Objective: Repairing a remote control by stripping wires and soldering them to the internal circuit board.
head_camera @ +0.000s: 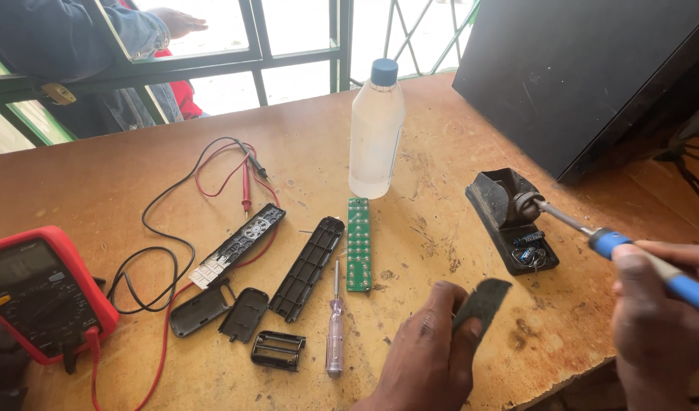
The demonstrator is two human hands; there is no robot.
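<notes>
Left hand [426,358]: pinches a dark pad [483,302], near the table [441,152] front edge.
Right hand [658,320]: grips a blue-handled soldering iron [631,255]; tip rests in the black stand [509,217], right side.

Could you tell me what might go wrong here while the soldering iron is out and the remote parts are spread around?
1. The soldering iron in the right hand has its tip at the black stand, close to small capacitors; heat might damage them.
2. The plastic bottle stands upright by the green circuit board; a knock could tip it over.
</notes>
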